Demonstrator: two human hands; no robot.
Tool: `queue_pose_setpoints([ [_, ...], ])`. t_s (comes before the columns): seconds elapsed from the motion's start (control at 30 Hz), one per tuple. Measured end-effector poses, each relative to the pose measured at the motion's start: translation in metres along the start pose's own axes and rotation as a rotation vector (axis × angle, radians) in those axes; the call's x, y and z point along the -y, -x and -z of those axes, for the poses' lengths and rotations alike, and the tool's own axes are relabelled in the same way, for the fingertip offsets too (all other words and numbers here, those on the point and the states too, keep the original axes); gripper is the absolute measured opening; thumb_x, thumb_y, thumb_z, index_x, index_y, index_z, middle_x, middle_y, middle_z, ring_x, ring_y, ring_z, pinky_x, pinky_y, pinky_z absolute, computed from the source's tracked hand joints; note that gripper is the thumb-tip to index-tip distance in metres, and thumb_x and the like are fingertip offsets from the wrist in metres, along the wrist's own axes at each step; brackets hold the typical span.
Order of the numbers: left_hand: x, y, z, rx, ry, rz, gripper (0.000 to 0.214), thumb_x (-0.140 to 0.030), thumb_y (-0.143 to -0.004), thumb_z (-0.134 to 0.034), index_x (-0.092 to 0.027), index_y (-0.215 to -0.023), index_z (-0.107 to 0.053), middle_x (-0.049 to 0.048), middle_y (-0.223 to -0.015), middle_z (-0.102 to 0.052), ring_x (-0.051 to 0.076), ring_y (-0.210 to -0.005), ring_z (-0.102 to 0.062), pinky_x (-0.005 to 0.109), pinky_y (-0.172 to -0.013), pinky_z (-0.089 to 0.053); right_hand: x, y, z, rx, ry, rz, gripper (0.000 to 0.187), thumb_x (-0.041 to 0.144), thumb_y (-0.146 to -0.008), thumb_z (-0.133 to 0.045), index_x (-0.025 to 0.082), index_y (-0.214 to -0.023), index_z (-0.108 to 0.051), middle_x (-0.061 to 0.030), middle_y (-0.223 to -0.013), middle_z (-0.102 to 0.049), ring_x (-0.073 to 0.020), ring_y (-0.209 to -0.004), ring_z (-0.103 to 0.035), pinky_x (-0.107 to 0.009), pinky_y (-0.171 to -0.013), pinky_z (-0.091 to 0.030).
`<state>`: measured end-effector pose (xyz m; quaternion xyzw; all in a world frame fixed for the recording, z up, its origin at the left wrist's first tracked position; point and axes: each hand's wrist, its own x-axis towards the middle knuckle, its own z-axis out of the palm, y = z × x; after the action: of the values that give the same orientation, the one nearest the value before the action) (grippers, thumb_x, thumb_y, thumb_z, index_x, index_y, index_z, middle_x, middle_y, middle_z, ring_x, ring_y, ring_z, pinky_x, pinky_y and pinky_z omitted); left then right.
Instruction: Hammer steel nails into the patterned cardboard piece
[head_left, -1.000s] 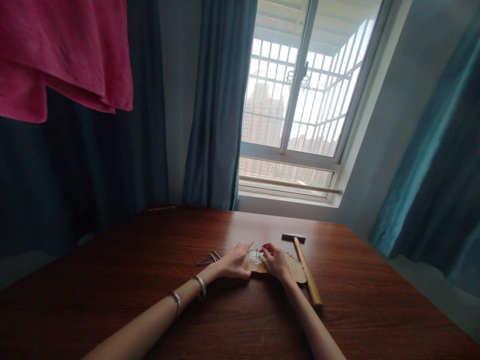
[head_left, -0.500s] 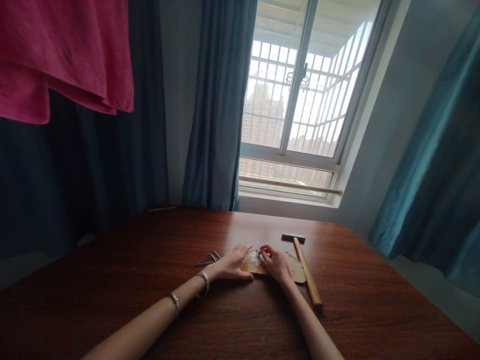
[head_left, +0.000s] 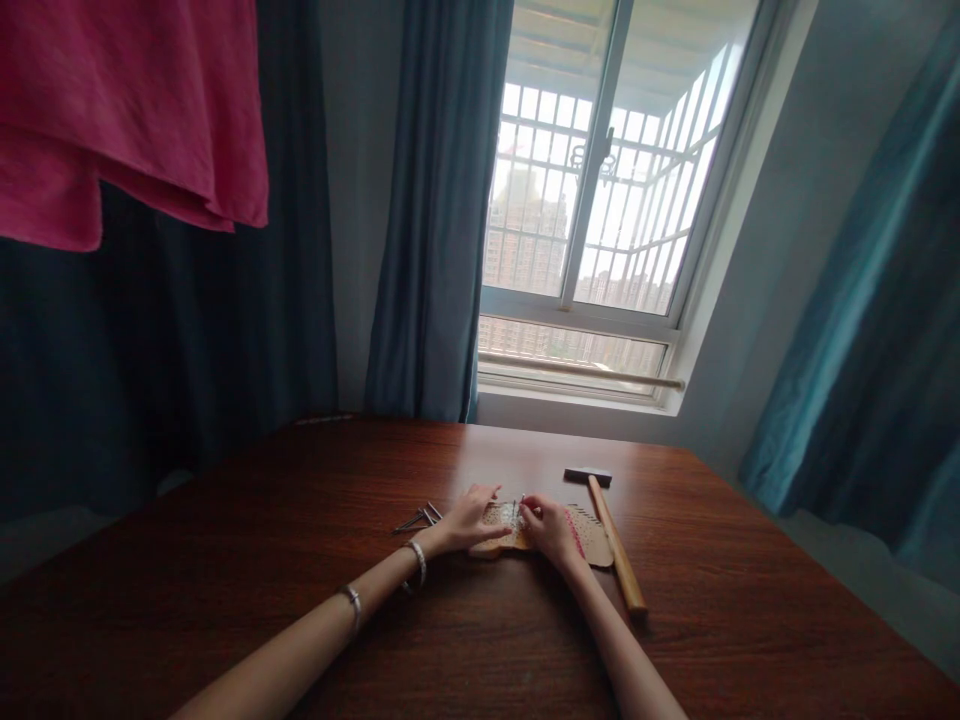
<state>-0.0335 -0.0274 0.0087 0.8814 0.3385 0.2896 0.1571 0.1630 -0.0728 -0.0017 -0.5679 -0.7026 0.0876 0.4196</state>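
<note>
A tan, insole-shaped piece (head_left: pixel 598 546) with a dotted pattern and a row of pink stitches lies flat on the table. My left hand (head_left: pixel 471 520) rests at its left end, thumb and fingers spread apart. Over its middle, my right hand (head_left: pixel 546 525) is closed in a pinch; a small pale tip shows at the fingers, too small to name. A thin dark upright thing (head_left: pixel 514 509) stands on the piece between the two hands. Several thin metal rods (head_left: pixel 420 517) lie to the left of my left hand.
A hammer (head_left: pixel 616 545) with a wooden handle lies right of the piece, its head toward the window (head_left: pixel 585 200). The brown wooden table (head_left: pixel 300 520) reaches back to blue curtains (head_left: pixel 439 220). A pink cloth (head_left: pixel 150 110) hangs at upper left.
My left hand has shifted a little and its thumb has moved up, uncovering the near left edge of the piece. My right hand stays pinched, its fingers slightly moved.
</note>
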Motion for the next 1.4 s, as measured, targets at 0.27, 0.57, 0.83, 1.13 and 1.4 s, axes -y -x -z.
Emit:
queue_pose_setpoints([
  [0.27,-0.011,-0.027,-0.019,-0.071,0.269,0.125,0.036,-0.040,-0.069,-0.063,-0.015,-0.095,-0.066,0.0050,-0.087,-0.067,0.017,-0.079,-0.060,0.025,-0.071,-0.045,0.008,0.003,0.004,0.039,0.072,0.025,0.018,0.027,-0.081,-0.050,0.022,-0.082,-0.067,-0.0032,-0.084,-0.064,-0.0156,-0.082,-0.057,-0.023,-0.075,-0.040],
  [0.57,-0.012,-0.032,-0.033,-0.065,0.298,0.160,0.026,-0.037,-0.072,-0.059,-0.015,-0.082,-0.068,0.0018,-0.075,-0.067,0.013,-0.071,-0.059,0.020,-0.064,-0.042,0.003,0.006,0.001,0.030,0.070,0.067,0.017,0.023,-0.081,-0.050,0.022,-0.079,-0.067,-0.0026,-0.086,-0.064,-0.0147,-0.083,-0.057,-0.022,-0.074,-0.040],
  [0.83,-0.020,-0.029,-0.027,-0.066,0.298,0.177,0.027,-0.037,-0.071,-0.059,-0.014,-0.081,-0.068,0.0023,-0.073,-0.066,0.013,-0.069,-0.057,0.020,-0.061,-0.041,0.006,0.008,-0.001,-0.016,0.068,0.080,0.016,0.022,-0.079,-0.050,0.023,-0.075,-0.066,-0.0021,-0.082,-0.065,-0.0152,-0.081,-0.058,-0.023,-0.074,-0.041],
  [1.13,-0.035,-0.024,-0.017,-0.058,0.281,0.251,0.024,-0.031,-0.070,-0.058,-0.012,-0.080,-0.069,0.0034,-0.073,-0.066,0.013,-0.067,-0.057,0.020,-0.060,-0.041,0.004,0.015,0.052,-0.130,0.259,-0.056,0.028,0.014,-0.079,-0.041,0.016,-0.100,-0.060,-0.0099,-0.099,-0.062,-0.0191,-0.093,-0.059,-0.027,-0.082,-0.042],
  [1.4,-0.032,-0.023,-0.019,-0.063,0.274,0.245,0.026,-0.031,-0.070,-0.056,-0.011,-0.081,-0.069,0.0043,-0.073,-0.066,0.014,-0.066,-0.057,0.021,-0.059,-0.040,-0.027,0.036,0.107,0.094,0.676,-0.633,0.041,0.029,-0.080,-0.041,0.003,-0.112,-0.047,-0.0240,-0.100,-0.057,-0.0321,-0.088,-0.062,-0.040,-0.072,-0.045],
])
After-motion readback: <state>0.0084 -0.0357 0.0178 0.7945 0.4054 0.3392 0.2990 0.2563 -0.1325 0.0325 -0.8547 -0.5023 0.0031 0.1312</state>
